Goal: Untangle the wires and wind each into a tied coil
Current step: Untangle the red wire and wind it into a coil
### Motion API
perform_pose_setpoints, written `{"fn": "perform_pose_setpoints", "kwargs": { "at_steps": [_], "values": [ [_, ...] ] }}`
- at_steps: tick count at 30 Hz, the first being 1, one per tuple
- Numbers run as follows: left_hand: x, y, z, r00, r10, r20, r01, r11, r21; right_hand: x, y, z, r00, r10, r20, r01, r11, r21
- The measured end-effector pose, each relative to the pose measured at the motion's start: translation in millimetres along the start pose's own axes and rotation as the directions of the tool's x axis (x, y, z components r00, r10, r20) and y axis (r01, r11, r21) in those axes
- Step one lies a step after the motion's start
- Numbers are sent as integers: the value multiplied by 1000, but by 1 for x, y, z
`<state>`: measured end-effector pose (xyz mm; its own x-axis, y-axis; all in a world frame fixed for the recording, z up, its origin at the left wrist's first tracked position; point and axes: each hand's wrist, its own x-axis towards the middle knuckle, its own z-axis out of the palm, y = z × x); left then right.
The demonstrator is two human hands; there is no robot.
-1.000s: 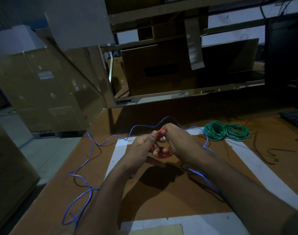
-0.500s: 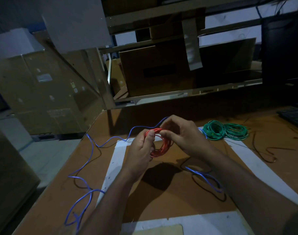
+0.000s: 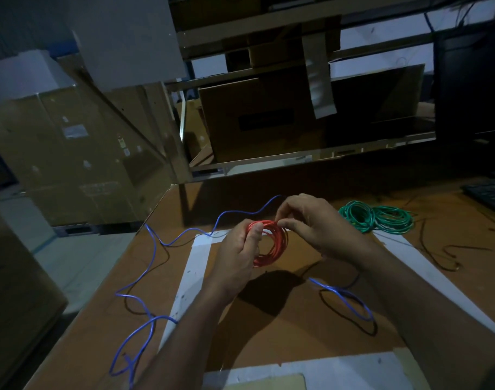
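Note:
A small red wire coil (image 3: 276, 246) is held upright above the brown table. My left hand (image 3: 240, 254) grips its left side with the thumb over the top strands. My right hand (image 3: 314, 223) pinches the coil's top right edge between thumb and forefinger. A long blue wire (image 3: 153, 249) lies loose across the table, running from the far middle round the left side, with another loop (image 3: 350, 299) under my right forearm. A green wire coil (image 3: 376, 219) lies flat at the back right.
White tape (image 3: 195, 266) frames a square on the table (image 3: 283, 319). A thin dark wire (image 3: 443, 254) trails at the right. A keyboard (image 3: 491, 195) sits at the far right edge. Cardboard boxes and shelving stand behind; the table's left edge drops to the floor.
The red coil has been raised and turned upright, its ring now facing me. My right hand has shifted from covering the coil to pinching its top edge. The view has moved closer.

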<state>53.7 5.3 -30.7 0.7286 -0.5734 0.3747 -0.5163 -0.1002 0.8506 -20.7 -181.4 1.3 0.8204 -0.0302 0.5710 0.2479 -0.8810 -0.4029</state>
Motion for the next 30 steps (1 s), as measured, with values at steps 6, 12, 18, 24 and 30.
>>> {"fn": "perform_pose_setpoints", "kwargs": {
  "at_steps": [6, 12, 18, 24, 30],
  "values": [
    [6, -7, -1, 1000, -8, 1, 8, 999, 40, -1, 1, 4, 974, -211, -80, 173, 926, -337],
    [-1, 2, 6, 995, -60, 76, 69, 990, -122, -3, -3, 14, 970, -131, -205, 105, 986, -133],
    [0, 7, 12, 997, -65, 46, 76, 958, -278, -1, -5, 15, 964, 261, -51, -215, 879, 426],
    [2, -3, 14, 993, -25, -117, 3, 982, -188, 0, -5, 23, 967, 243, 71, -239, 784, 572],
    [-1, -7, 14, 992, 34, -123, -36, 999, -19, -2, 0, 34, 947, 286, 147, -314, 725, 613]
  ]
}}
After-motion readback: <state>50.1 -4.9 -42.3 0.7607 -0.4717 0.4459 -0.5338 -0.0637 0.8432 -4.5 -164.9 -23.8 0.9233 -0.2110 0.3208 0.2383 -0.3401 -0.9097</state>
